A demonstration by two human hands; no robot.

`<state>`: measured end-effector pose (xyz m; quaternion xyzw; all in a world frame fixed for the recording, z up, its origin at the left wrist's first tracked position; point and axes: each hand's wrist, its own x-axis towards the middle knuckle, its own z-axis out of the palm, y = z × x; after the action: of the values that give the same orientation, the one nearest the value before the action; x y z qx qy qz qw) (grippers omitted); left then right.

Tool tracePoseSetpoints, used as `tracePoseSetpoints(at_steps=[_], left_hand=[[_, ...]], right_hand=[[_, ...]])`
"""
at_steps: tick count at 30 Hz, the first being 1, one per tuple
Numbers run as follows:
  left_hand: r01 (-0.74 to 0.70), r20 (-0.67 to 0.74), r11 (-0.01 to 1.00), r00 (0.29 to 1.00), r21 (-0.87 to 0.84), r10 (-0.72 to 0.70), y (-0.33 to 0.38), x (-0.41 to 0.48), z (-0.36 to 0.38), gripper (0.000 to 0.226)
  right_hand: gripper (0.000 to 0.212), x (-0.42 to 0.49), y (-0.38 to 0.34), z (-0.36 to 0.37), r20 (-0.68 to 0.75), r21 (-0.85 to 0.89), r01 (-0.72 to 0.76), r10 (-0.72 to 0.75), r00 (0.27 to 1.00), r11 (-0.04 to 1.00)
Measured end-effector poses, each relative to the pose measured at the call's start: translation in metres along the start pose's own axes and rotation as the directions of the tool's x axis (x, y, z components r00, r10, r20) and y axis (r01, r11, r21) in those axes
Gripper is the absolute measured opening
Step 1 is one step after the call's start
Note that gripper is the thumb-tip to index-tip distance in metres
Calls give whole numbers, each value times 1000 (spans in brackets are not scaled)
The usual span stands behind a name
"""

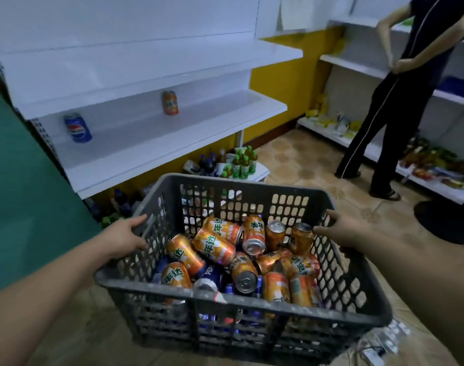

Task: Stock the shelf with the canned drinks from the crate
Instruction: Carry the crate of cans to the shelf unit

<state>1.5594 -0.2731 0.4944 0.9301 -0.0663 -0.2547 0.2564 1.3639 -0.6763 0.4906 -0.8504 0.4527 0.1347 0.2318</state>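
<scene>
- Canned drinks (233, 257): a loose pile in the grey crate (241, 299), mostly orange cans with a few blue ones underneath, lying on their sides or tilted.
- Crate sits low in front of the white shelf (172, 133), near its front edge.
- Shelf holds only two upright cans, well apart: blue can (77, 128) at left, orange can (170, 103) further right. Most of the board is bare.
- Left hand (125, 237) grips the crate's left rim, fingers curled over the edge.
- Right hand (339, 231) on the right rim, fingers spread along it. No can in either hand.
- Step, as judged: positioning or steadying the crate; stocking barely started.
- Next move needs one hand off the rim, a top orange can picked, stood upright beside the one on the shelf.
- Another person (400, 101) stands at the far shelving, well clear.
</scene>
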Motion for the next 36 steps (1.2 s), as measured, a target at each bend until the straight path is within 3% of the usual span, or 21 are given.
tracePoseSetpoints(at_steps=[7,17,25,36], left_hand=[[-156,86,984,985,81,149,96,126,-12,80],[-363,250,922,913,136,323,225,261,-5,74],[-344,239,915,926,213,292,335,319,57,76],[-327,282,942,913,76,295,425,449,113,75]], right_hand=[[78,61,-6,-47,-76,16,-133,134,988,991],[79,141,3,-86,-80,182,-357,376,923,916],[80,248,57,-136,-19,231,-376,391,920,897],[75,365,54,-182,-74,219,-392,416,907,894]])
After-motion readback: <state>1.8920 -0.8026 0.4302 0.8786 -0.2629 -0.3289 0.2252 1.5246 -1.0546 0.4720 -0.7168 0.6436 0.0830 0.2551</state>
